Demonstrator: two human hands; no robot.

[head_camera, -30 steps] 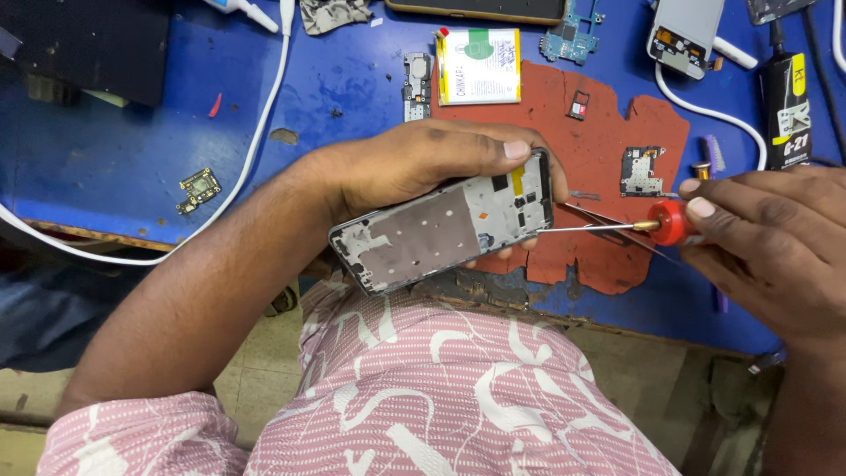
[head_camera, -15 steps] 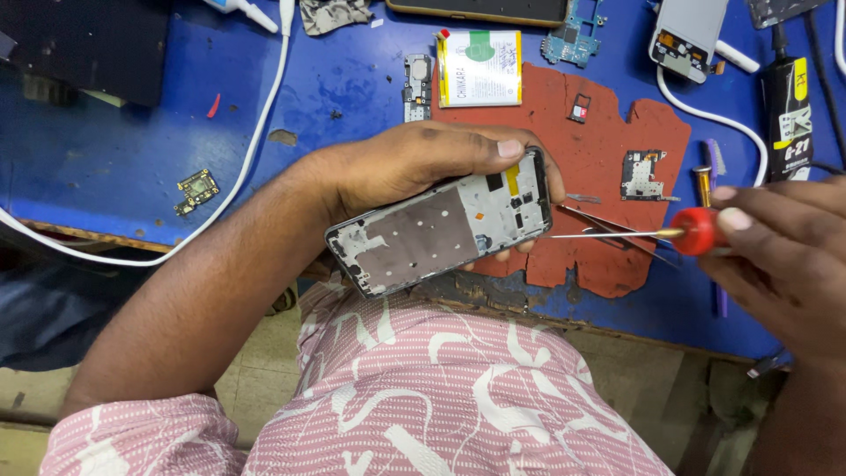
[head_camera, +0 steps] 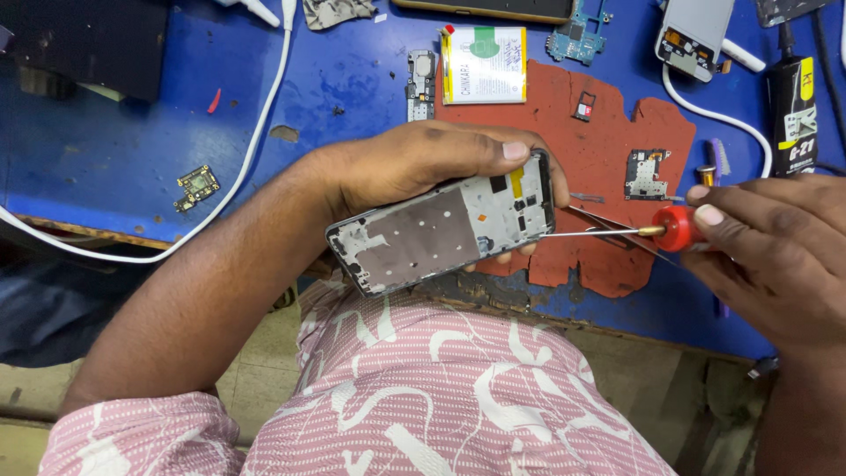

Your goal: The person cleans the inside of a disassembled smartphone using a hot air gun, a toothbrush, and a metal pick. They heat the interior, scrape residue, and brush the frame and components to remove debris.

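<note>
Two hands busy over blue bench [head_camera: 106, 132]. Left hand [head_camera: 414, 167] wrapped round opened phone frame [head_camera: 445, 234], thumb on upper edge, fingers curled underneath, inner side facing up with bare metal plate and small components exposed. Right hand [head_camera: 775, 251] pinched closed on red-handled screwdriver [head_camera: 677, 228], thin shaft run leftward, tip at frame's right end, exact contact too small to tell. Frame held in air just above front edge of bench, over red mat [head_camera: 608, 167] edge and striped pink shirt [head_camera: 458, 388]. Long axis roughly left-to-right, tilted: right end higher and farther from body, left end lower and nearer. Component-heavy end pointed right toward driver. Screwdriver shaft near horizontal, nearly in line with frame's long axis. Risks, judged: tip could slip off a small screw and scratch board parts or flex, caused by shallow side-on driver angle; frame gripped one-handed, unsupported, could twist under push; loosened screw could drop onto lap or floor, nothing below to catch it. Elsewhere on bench: white-labelled battery [head_camera: 485, 63] at mat's top, small circuit board [head_camera: 646, 174] on mat, another board piece [head_camera: 196, 186] far left, white cable [head_camera: 256, 132] looping across, black tube with yellow label [head_camera: 795, 115] far right.
</note>
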